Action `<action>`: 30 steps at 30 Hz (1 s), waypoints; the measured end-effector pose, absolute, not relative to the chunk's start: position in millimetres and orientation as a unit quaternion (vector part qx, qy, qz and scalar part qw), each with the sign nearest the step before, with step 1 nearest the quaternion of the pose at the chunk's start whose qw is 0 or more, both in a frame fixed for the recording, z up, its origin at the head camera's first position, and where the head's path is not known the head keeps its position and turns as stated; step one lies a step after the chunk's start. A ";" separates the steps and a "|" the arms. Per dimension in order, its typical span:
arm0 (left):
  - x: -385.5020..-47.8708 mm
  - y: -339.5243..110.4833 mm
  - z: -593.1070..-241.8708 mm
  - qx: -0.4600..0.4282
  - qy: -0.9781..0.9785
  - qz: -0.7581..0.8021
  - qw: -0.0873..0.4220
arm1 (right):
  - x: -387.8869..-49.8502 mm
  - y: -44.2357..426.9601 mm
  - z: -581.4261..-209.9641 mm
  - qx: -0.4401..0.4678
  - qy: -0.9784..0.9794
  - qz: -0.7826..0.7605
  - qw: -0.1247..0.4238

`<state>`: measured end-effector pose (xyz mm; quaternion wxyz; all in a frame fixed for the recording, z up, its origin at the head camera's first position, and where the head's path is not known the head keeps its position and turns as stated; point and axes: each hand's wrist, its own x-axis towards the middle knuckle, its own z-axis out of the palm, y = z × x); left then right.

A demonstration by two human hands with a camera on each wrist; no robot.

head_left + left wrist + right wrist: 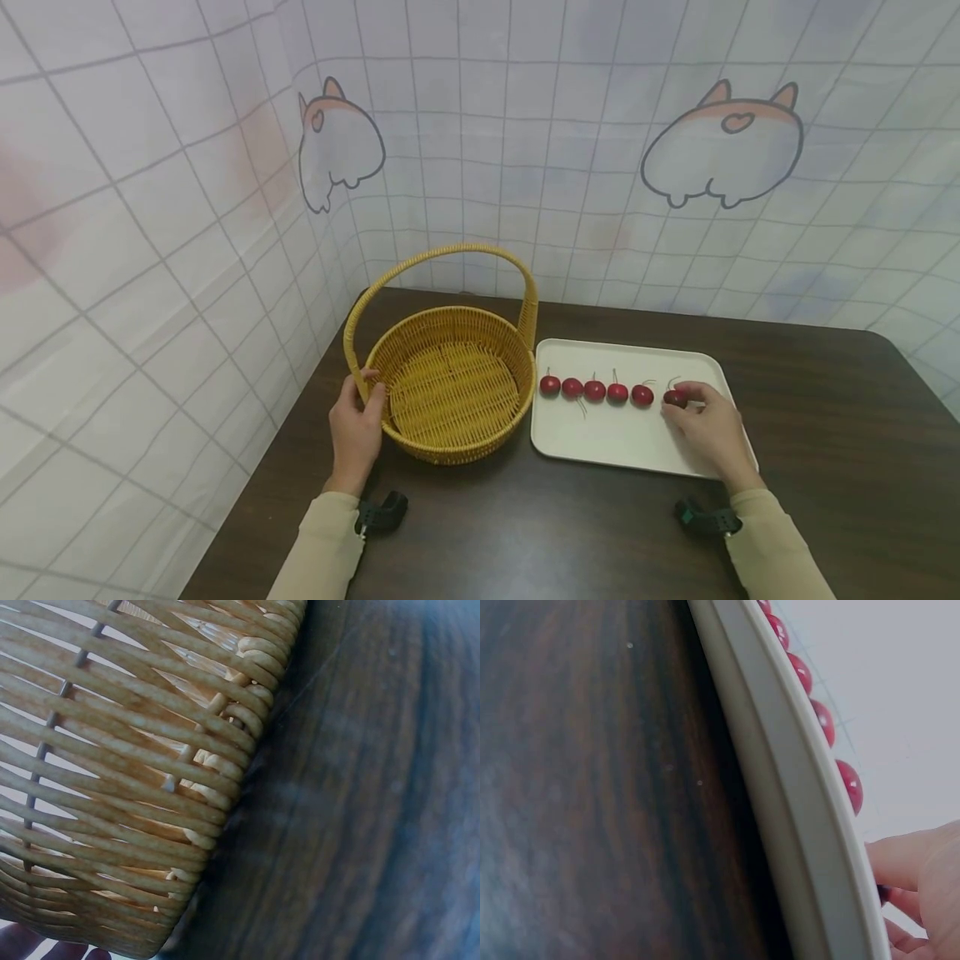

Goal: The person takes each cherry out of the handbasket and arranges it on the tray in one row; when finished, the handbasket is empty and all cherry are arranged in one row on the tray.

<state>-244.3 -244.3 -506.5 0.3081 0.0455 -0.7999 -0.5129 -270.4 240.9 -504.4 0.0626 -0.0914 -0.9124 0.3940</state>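
My left hand [357, 425] grips the left rim of a round yellow wicker basket [397, 454], close to the foot of its tall arched handle. In the left wrist view the woven side of the basket [127, 757] fills the left, with fingertips [64, 951] at the bottom corner. Over the right part of a white tray [600, 446], my right hand [708, 425] pinches a dark red cherry [675, 398] between thumb and fingers. Several red cherries [595, 391] with stems lie in a row on the tray, left of that hand. The right wrist view mostly hides the pinched cherry.
Basket and tray stand side by side on a dark wooden table [480, 533], the basket's right side close to the tray's left edge. A white gridded curtain [480, 150] with cartoon animal prints hangs behind and to the left. Dark straps [382, 512] circle both wrists.
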 end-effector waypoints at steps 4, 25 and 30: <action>-243.8 -243.9 -506.5 0.050 -0.801 -0.514 0.303 | -269.2 238.9 -503.4 -0.091 -0.916 0.386 0.059; -243.3 -244.1 -505.7 0.052 -0.800 -0.522 0.290 | -271.2 234.4 -507.9 -0.075 -0.917 0.380 0.092; -242.9 -244.2 -505.2 0.052 -0.800 -0.524 0.288 | -273.2 234.0 -509.1 -0.076 -0.918 0.375 0.101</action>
